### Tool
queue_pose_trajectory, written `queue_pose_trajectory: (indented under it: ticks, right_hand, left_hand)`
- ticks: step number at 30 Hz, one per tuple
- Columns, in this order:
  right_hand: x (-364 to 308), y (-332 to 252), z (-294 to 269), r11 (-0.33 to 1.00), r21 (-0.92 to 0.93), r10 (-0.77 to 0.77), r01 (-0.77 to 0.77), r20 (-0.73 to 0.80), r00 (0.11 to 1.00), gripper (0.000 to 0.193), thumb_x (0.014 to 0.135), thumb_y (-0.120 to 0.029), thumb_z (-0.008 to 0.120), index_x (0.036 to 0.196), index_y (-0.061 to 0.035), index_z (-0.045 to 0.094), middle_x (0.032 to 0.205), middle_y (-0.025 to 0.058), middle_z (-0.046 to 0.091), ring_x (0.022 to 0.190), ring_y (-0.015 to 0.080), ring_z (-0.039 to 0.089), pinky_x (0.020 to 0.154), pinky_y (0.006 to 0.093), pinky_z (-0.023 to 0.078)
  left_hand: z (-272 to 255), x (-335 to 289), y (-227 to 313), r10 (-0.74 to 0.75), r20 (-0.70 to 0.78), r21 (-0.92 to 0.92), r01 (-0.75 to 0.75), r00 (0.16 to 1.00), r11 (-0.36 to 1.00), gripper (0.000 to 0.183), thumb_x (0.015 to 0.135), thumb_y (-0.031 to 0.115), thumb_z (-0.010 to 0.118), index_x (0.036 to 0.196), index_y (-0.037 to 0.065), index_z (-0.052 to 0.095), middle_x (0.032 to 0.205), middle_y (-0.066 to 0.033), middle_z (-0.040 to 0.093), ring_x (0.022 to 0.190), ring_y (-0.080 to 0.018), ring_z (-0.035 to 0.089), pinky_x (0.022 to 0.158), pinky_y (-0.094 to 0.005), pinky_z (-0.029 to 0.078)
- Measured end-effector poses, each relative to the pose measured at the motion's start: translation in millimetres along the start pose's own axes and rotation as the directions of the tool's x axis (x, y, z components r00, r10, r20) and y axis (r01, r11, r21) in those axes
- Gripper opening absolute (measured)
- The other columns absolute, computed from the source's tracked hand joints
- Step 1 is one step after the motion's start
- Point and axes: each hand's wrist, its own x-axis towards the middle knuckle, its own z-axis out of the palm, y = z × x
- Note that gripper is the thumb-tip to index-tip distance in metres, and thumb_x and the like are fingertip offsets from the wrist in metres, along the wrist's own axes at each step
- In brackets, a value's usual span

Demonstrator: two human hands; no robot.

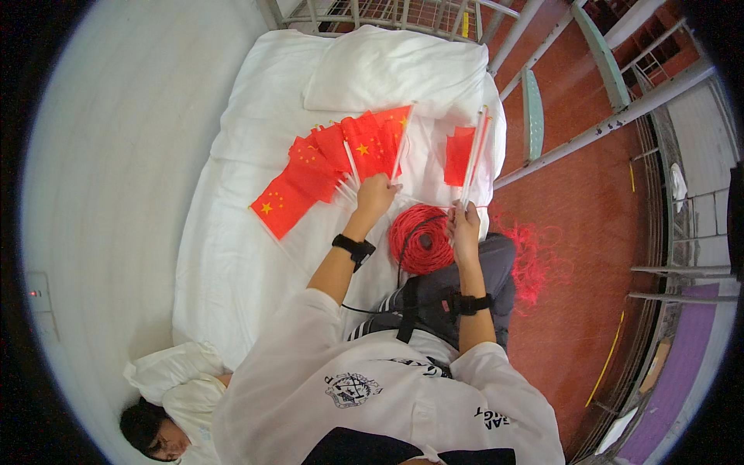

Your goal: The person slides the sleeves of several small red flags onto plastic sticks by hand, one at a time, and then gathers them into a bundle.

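Observation:
Several small red flags with yellow stars (298, 180) lie fanned out on the white bed, their white sticks pointing toward me. My left hand (375, 197) is closed at these sticks, fingers round the lower end of one flag's stick; its palm side is hidden. My right hand (465, 232) grips a few upright white sticks (474, 167) with a folded red flag (459, 155) hanging from them. Just below and between my hands sits a coil of red string (422, 240). A thin strand of string stretches across near both hands.
A white pillow (395, 74) lies at the bed's far end. Loose red string (535, 260) hangs off the right side above the red-brown floor. Metal bars and ladder steps (532, 116) stand at the far right. Another person (190, 411) lies at the lower left. A black cable crosses my lap.

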Motion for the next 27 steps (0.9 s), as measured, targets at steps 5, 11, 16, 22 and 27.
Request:
queue_pose_trajectory:
  ticks: [5, 11, 16, 22, 27]
  right_hand:
    - [14, 23, 25, 0.988, -0.138, -0.055, 0.072, 0.124, 0.991, 0.015, 0.091, -0.019, 0.042, 0.087, -0.0042, 0.045, 0.063, -0.0006, 0.042, 0.046, 0.0057, 0.035, 0.039, 0.0205, 0.030]
    - [1, 34, 44, 0.984, -0.121, -0.109, 0.130, 0.163, 0.980, 0.015, 0.091, -0.013, 0.040, 0.094, -0.0017, 0.049, 0.071, -0.0023, 0.045, 0.061, 0.0045, 0.039, 0.053, 0.0189, 0.033]
    - [-6, 30, 36, 0.994, -0.106, 0.025, -0.003, 0.205, 0.978, 0.014, 0.092, -0.012, 0.038, 0.097, -0.0030, 0.046, 0.069, 0.0003, 0.047, 0.055, 0.0061, 0.043, 0.047, 0.0204, 0.035]
    - [-14, 24, 41, 0.991, -0.128, -0.009, 0.040, 0.233, 0.972, 0.012, 0.092, -0.013, 0.036, 0.098, -0.0049, 0.042, 0.063, 0.0001, 0.046, 0.046, 0.0069, 0.042, 0.039, 0.0205, 0.033]
    - [-11, 30, 25, 0.995, -0.101, 0.039, -0.014, 0.253, 0.967, 0.009, 0.092, -0.012, 0.038, 0.096, -0.0072, 0.043, 0.063, -0.0008, 0.046, 0.044, 0.0053, 0.039, 0.037, 0.0182, 0.028]
  left_hand:
    - [-8, -33, 34, 0.148, 0.001, -0.417, -0.134, 0.989, 0.899, 0.027, 0.074, 0.024, 0.063, 0.071, -0.002, 0.058, 0.063, -0.0191, 0.056, 0.059, -0.0272, 0.057, 0.055, -0.0350, 0.042]
    - [1, -41, 42, 0.147, -0.020, -0.557, -0.133, 0.989, 0.820, 0.029, 0.081, 0.024, 0.059, 0.075, -0.004, 0.058, 0.061, -0.0122, 0.054, 0.055, -0.0157, 0.047, 0.054, -0.0294, 0.039]
    - [-6, -45, 52, 0.080, 0.093, -0.600, -0.008, 0.992, 0.800, 0.032, 0.081, 0.026, 0.059, 0.072, -0.004, 0.057, 0.057, -0.0116, 0.052, 0.053, -0.0161, 0.048, 0.052, -0.0295, 0.039]
    - [15, -37, 38, 0.146, -0.017, -0.492, -0.135, 0.989, 0.860, 0.034, 0.079, 0.028, 0.061, 0.072, -0.005, 0.058, 0.059, -0.0130, 0.053, 0.055, -0.0197, 0.053, 0.052, -0.0315, 0.041]
    - [0, -33, 46, 0.266, 0.074, -0.336, -0.227, 0.961, 0.914, 0.031, 0.077, 0.026, 0.062, 0.068, -0.003, 0.058, 0.068, -0.0151, 0.054, 0.061, -0.0214, 0.056, 0.056, -0.0326, 0.042]
